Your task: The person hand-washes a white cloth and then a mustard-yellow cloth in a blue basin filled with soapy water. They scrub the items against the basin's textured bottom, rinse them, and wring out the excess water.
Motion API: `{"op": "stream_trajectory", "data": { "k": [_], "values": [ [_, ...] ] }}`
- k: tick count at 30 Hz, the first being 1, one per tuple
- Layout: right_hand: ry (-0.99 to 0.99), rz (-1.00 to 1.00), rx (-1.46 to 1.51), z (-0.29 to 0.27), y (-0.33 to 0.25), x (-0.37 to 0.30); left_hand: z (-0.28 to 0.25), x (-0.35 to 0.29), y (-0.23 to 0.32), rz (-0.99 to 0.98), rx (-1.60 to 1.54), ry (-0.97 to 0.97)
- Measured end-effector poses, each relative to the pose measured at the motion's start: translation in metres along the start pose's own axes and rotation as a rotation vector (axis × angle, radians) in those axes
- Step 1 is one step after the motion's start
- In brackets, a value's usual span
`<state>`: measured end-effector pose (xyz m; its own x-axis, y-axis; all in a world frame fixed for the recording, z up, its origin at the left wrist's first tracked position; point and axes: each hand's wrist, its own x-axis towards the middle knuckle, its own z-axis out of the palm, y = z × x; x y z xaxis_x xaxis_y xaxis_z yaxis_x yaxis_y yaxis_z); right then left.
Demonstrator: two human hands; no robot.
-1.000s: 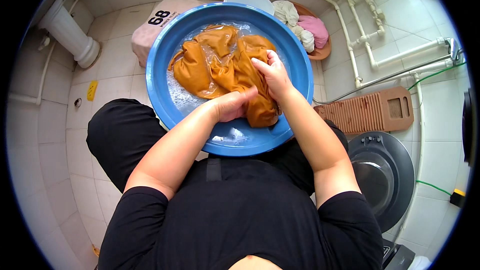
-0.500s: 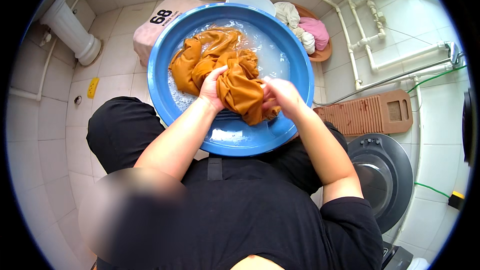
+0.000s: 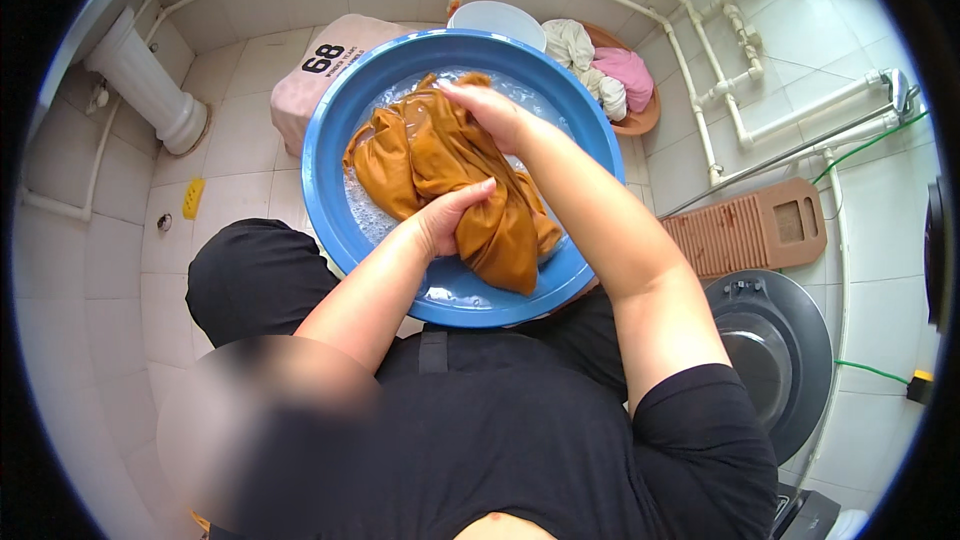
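The brown cloth (image 3: 425, 165) looked smooth, with a wet sheen; the blue basin (image 3: 470, 313) was glossy plastic, the reddish-brown washboard (image 3: 725, 233) matt and ridged, the grey basin (image 3: 806, 370) shiny plastic, the wall tiles (image 3: 880, 310) smooth.

Right hand (image 3: 488, 118) has moved from the cloth's (image 3: 425, 150) right side to its far edge. Left hand (image 3: 442, 222) has shifted nearer the body. Cloth, previously bunched, now lies more spread.

Bright light glints on water (image 3: 543, 105), edges curve, and the lower left seems blurred.
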<state>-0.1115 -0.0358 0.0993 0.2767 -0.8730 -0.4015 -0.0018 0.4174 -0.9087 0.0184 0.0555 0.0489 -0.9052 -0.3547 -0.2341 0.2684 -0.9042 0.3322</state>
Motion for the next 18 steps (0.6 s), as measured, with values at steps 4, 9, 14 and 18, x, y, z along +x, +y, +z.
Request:
{"op": "stream_trajectory", "data": {
  "k": [4,9,14,18],
  "values": [
    [-0.170,-0.114,-0.086,0.017,-0.032,-0.002,-0.001,0.000,0.018,0.288,0.061,0.018],
    [0.257,-0.167,-0.424,-0.033,0.033,0.000,-0.022,0.011,0.029,0.593,-0.343,0.225],
    [-0.096,-0.415,-1.009,-0.037,0.075,-0.061,-0.038,0.013,0.036,0.741,-0.397,0.404],
    [0.219,-0.029,-0.528,-0.120,0.124,-0.035,-0.038,0.024,0.027,0.823,-0.348,0.422]
  ]
}}
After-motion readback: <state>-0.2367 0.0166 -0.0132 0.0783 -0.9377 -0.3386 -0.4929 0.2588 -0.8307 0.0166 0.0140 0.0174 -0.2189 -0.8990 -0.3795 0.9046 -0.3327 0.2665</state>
